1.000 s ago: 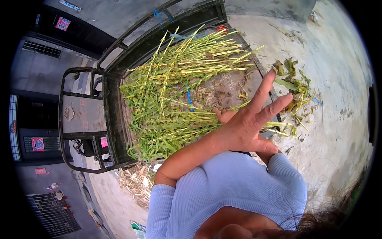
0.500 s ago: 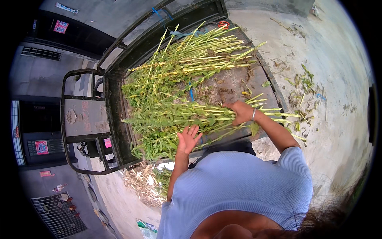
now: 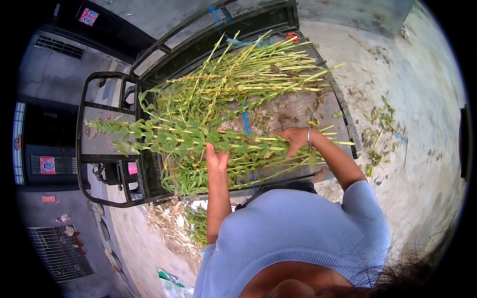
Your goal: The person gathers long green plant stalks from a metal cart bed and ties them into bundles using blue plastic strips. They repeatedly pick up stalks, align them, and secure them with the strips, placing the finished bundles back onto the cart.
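Observation:
My right hand (image 3: 298,139), with a silvery bangle at the wrist, is closed round the cut ends of several leafy green stalks (image 3: 184,139). My left hand (image 3: 217,159) supports the same stalks farther left, its thumb in front and its fingers passing behind them. The held stalks are lifted, and their leafy tips reach out over the front rail of the cart. Beneath and nearer to me, more green stalks (image 3: 186,174) lie on the cart bed (image 3: 293,107). Across the far side rests another pile of stalks (image 3: 278,62), cut ends to the right.
A dark metal frame (image 3: 82,129) rises at the cart's left end. Blue cord (image 3: 246,119) lies across the bed, and a red looped item (image 3: 293,37) sits at the far corner. Fallen leaves (image 3: 382,119) litter the concrete at right. Dry husks (image 3: 169,223) lie below the cart.
My left hand has gone from spread beside the stalks to holding them from below. The bunch has been raised, and its tips now extend left past the bed. My right hand keeps its grip.

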A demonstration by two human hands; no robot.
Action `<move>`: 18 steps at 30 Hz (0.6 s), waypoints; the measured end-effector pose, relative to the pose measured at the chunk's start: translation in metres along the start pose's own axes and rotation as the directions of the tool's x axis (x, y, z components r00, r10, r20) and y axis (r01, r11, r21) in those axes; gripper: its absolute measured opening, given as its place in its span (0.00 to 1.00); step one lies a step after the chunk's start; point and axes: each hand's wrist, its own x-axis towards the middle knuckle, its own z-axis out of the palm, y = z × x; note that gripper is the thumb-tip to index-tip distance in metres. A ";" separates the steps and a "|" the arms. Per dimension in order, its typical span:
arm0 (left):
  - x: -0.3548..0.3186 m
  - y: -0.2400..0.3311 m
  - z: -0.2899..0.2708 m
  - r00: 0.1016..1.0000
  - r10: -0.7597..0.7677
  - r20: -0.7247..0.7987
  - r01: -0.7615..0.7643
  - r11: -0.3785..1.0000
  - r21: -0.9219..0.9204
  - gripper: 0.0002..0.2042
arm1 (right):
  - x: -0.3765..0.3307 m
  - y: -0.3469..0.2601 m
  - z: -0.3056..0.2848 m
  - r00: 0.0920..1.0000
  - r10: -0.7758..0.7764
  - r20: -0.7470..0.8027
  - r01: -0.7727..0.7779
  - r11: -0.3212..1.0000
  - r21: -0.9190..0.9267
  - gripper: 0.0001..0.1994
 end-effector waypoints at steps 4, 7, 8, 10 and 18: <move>0.001 -0.002 0.003 0.997 0.072 0.017 -0.073 0.997 0.015 0.32 | -0.003 -0.017 -0.006 0.948 -0.164 -0.273 0.122 0.979 -0.164 0.51; 0.005 -0.010 0.005 0.998 0.056 -0.005 -0.056 0.998 0.017 0.31 | 0.006 -0.041 0.003 0.770 -0.262 -0.581 0.144 0.960 -0.242 0.33; 0.008 -0.013 0.002 0.997 0.068 -0.021 -0.068 0.998 -0.010 0.31 | 0.014 -0.047 0.010 0.740 -0.240 -0.628 0.120 0.966 -0.228 0.27; 0.011 -0.022 -0.010 0.995 0.083 -0.051 -0.086 0.994 -0.064 0.31 | 0.027 -0.050 0.019 0.698 -0.184 -0.692 0.117 0.983 -0.143 0.19; 0.004 -0.031 -0.036 0.977 0.046 -0.209 -0.080 0.984 -0.157 0.33 | 0.037 -0.029 0.028 0.618 0.271 -0.738 0.515 0.569 0.641 0.05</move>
